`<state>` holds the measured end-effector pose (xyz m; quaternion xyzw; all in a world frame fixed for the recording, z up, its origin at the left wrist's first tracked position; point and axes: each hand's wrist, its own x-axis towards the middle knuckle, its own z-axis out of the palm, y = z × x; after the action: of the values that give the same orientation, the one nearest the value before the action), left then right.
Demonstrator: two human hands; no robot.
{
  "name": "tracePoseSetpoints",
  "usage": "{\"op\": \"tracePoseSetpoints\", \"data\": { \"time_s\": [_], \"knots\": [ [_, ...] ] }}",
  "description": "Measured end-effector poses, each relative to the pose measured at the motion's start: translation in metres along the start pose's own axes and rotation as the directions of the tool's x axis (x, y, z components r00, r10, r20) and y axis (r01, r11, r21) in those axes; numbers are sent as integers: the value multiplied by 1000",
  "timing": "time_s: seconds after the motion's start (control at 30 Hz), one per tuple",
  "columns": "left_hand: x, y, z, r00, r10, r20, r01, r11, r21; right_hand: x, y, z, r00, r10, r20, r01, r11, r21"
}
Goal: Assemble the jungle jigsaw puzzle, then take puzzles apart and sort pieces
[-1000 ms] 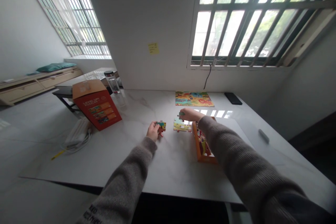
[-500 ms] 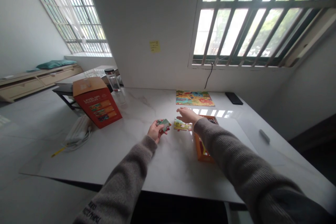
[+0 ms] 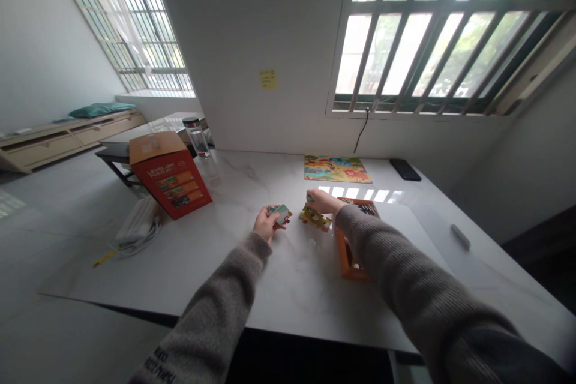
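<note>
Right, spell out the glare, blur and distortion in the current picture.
Head view, glare: the barred window washes out white in places, with bright patches on the tabletop near the right hand; head view, distortion: the right sleeve looks stretched toward the corner; head view, blur: writing on the yellow note is illegible.

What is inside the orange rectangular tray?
Multicoloured puzzle pieces show at the far end and left side of the orange rectangular tray. The ribbed grey right sleeve covers much of it, so what lies beneath cannot be seen.

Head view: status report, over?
Left hand holding multicoloured flat jigsaw pieces. Right hand gripping yellow-green jigsaw section. Orange rectangular box partly hidden by gray knitted sleeve.
</note>
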<state>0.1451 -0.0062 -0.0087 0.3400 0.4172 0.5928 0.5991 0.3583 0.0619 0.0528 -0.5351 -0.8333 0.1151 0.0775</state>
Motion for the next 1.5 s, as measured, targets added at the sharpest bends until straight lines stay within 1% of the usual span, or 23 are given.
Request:
{"op": "tracePoseSetpoints", "data": {
  "time_s": [0.1, 0.17, 0.2, 0.27, 0.3, 0.37, 0.47, 0.57, 0.63, 0.73, 0.83, 0.87, 0.93, 1.03, 1.1, 1.13, 1.17, 1.23, 1.3, 1.33, 1.43, 1.47, 1.5],
  "knots": [
    [4, -3, -1, 999, 6, -42, -5, 1000, 28, -2, -5, -10, 999, -7, -48, 11, 998, 69],
    [6, -4, -2, 999, 6, -46, -5, 999, 36, -5, -10, -15, 999, -40, -32, 46, 973, 226],
    [5, -5, -2, 999, 8, -50, -6, 999, 36, -6, -13, -17, 998, -62, -16, 64, 936, 345],
    [4, -4, -1, 998, 7, -59, -6, 1000, 13, -10, -21, -18, 994, -109, 2, 89, 818, 569],
    [3, -3, 0, 999, -7, -53, 6, 1000, -19, -11, -25, -17, 992, -124, 2, 95, 766, 635],
    [1, -2, 1, 998, -55, -21, 53, 994, -95, -12, -35, -12, 992, -124, 0, 92, 739, 668],
    [-3, -3, 3, 997, -51, 52, 57, 992, -110, -9, -48, -3, 996, -81, -21, 76, 773, 630],
    [-5, -5, 4, 994, 34, 105, -33, 999, -18, -3, -55, 3, 989, -76, -124, 132, 827, 547],
    [-5, -7, 4, 990, 63, 123, -64, 998, 2, -2, -58, 4, 974, -78, -214, 171, 869, 464],
    [-2, -7, 2, 991, 86, 102, -86, 996, -1, -6, -61, 7, 938, -76, -338, 201, 914, 352],
    [0, -6, 1, 994, 97, 41, -99, 995, 27, -14, -66, 14, 904, -179, -389, 287, 927, 241],
    [-1, -5, 1, 995, 99, 27, -100, 994, 34, -16, -67, 16, 897, -188, -400, 297, 927, 231],
    [-2, -2, 2, 995, 93, 30, -94, 995, 24, -15, -68, 20, 900, -108, -423, 246, 926, 286],
    [-6, 3, 5, 993, 72, 92, -68, 997, -46, -9, -68, 20, 918, 99, -384, 104, 875, 473],
    [-9, 6, 7, 991, 60, 122, -51, 996, -79, -8, -68, 18, 924, 139, -357, 75, 848, 525],
    [-9, 7, 8, 991, 63, 119, -53, 995, -82, -8, -68, 18, 918, 145, -369, 78, 847, 526],
    [-10, 7, 8, 991, 72, 109, -64, 995, -77, -10, -70, 18, 904, 135, -406, 95, 861, 499],
    [-10, 7, 8, 991, 109, 75, -105, 993, -56, -16, -74, 19, 866, 51, -497, 160, 915, 372],
    [-11, 7, 8, 987, 153, 52, -151, 988, -31, -22, -78, 23, 833, -24, -553, 199, 945, 259],
    [-11, 7, 8, 985, 167, 49, -166, 986, -23, -25, -80, 25, 823, -23, -568, 191, 952, 238],
    [-12, 7, 9, 983, 177, 52, -177, 984, -9, -29, -83, 28, 795, 65, -604, 111, 962, 251],
    [-12, 7, 9, 984, 172, 54, -172, 985, -5, -30, -83, 28, 797, 49, -602, 116, 966, 233],
    [-12, 7, 9, 984, 167, 55, -167, 986, -3, -31, -83, 28, 808, -1, -589, 147, 969, 200]
  ]
}}
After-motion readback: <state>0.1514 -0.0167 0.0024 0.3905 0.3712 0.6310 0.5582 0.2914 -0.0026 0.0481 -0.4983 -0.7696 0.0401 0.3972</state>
